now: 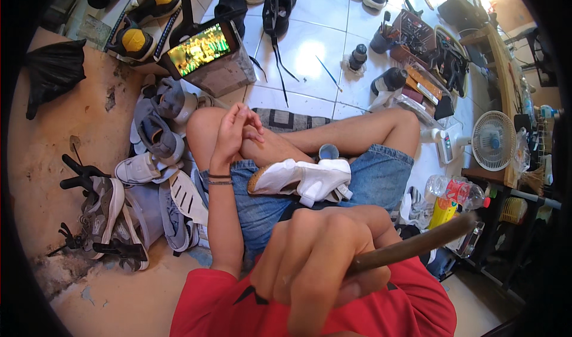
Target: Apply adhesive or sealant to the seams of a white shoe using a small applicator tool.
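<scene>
My right hand (322, 250) is raised close in front of me, with its fingers closed round a brown stick (417, 245). The stick is slim, blurred toward its far end, and points out to the right. My left hand (241, 131) hangs loosely over my bent left knee, fingers slightly curled and apart, with nothing visible in it. Across my lap, on the denim shorts, a white shoe (298, 177) lies with its tan sole edge to the left. A small grey cup (328, 152) sits just beyond the shoe.
Several shoes (159, 122) pile up along the left wall. A phone (201, 49) playing video leans on a grey block (229, 75). Beyond my legs are a dark bottle (390, 81) and a basket of tools (414, 30). At right stand a fan (493, 140) and plastic bottles (459, 192).
</scene>
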Tool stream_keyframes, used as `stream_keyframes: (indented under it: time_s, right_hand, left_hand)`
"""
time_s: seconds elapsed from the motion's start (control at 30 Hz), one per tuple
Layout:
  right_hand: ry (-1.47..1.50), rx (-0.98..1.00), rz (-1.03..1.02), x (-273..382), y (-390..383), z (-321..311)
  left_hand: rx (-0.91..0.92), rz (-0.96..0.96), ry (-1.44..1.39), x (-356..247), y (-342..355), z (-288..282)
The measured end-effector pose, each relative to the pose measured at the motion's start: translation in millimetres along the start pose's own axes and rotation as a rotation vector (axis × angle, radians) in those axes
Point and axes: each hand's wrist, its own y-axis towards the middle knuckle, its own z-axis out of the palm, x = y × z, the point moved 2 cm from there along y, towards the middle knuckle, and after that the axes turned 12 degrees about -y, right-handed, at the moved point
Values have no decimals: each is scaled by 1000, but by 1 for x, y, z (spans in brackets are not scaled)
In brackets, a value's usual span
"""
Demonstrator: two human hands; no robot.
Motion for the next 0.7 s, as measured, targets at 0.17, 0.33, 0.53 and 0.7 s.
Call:
stream_keyframes:
  time_s: [0.17,0.33,0.53,0.7]
  right_hand:
    - [-349,-99,45,11,-38,-49]
    - [-963,-593,-20,43,-99,-115]
    - [-1000,-911,206,56,-206,-172]
    - [-1167,-990,466,41,-236,-186]
  left_hand:
    - [-76,33,34,2,-1,3]
    - [-133,50,83,13,-7,8]
    - [-212,62,295,24,0,9]
    - [-306,94,259,31,7,1]
